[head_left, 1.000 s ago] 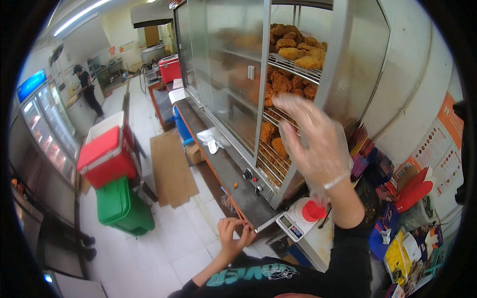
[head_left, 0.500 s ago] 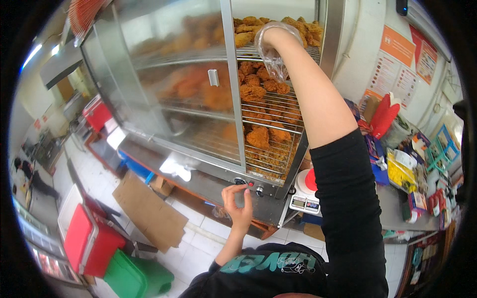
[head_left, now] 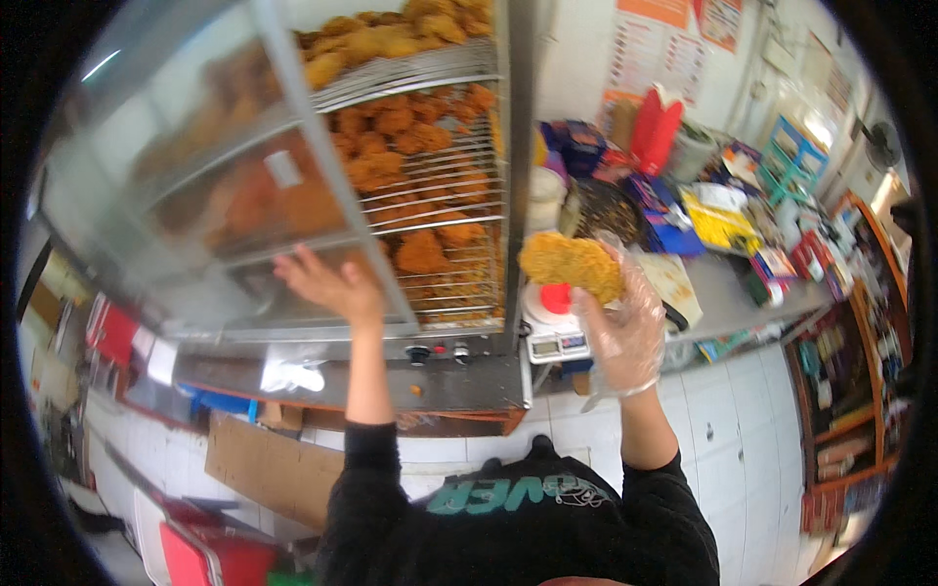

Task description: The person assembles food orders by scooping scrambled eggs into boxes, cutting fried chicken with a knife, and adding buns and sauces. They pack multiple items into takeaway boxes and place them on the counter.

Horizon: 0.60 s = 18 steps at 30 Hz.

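Note:
My right hand [head_left: 630, 327], in a clear plastic glove, grips a golden piece of fried chicken [head_left: 569, 266] out in front of the display cabinet's right side. Just below that piece is a white kitchen scale [head_left: 557, 337] with a red top. My bare left hand [head_left: 330, 285] has its fingers spread in front of the cabinet's sliding glass door [head_left: 225, 234]; whether it touches the glass I cannot tell. Through the cabinet's opening show wire racks [head_left: 440, 186] bearing fried chicken pieces [head_left: 396, 127], paler ones on the top rack and redder ones lower.
A cluttered counter [head_left: 772, 317] runs to the right, with a white cutting board [head_left: 669, 283], a dark pan [head_left: 611, 210] and a yellow packet [head_left: 718, 227]. Wooden shelves [head_left: 860, 410] stand far right. Cardboard [head_left: 264, 469] and a red cooler box [head_left: 210, 552] are at lower left.
My right hand has come out of the cabinet's top rack with a piece of fried chicken. My left hand has risen from near the knobs to the glass door, its fingers now spread.

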### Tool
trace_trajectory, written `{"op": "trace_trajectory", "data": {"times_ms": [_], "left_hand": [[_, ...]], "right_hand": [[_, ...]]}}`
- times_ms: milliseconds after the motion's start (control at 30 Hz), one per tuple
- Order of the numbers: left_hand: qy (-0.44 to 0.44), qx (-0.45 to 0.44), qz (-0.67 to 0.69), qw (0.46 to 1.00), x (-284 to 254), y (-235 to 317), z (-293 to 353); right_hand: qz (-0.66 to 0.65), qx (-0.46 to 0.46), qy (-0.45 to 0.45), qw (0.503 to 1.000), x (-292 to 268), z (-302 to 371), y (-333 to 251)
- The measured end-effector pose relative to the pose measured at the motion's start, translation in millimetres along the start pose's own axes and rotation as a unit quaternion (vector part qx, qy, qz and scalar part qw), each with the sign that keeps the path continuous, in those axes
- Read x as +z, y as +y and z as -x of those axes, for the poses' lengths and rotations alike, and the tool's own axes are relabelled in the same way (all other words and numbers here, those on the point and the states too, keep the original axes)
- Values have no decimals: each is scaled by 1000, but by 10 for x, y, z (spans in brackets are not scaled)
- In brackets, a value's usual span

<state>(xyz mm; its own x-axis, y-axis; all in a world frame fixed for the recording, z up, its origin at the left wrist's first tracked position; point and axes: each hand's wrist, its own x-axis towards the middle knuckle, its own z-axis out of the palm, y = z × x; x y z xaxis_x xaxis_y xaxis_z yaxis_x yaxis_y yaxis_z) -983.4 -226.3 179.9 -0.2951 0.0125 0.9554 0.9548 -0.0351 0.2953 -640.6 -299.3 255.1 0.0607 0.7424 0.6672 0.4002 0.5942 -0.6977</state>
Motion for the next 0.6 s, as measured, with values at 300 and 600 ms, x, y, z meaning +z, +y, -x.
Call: {"op": "trace_trajectory", "data": {"times_ms": [300, 600], "left_hand": [[14, -27, 49, 998, 221, 306, 247], [-14, -95, 148, 984, 381, 978, 543]], "right_hand": [[138, 410, -82, 898, -1388, 128, 3269], [325, 258, -309, 856, -1411, -745, 4118]]}}
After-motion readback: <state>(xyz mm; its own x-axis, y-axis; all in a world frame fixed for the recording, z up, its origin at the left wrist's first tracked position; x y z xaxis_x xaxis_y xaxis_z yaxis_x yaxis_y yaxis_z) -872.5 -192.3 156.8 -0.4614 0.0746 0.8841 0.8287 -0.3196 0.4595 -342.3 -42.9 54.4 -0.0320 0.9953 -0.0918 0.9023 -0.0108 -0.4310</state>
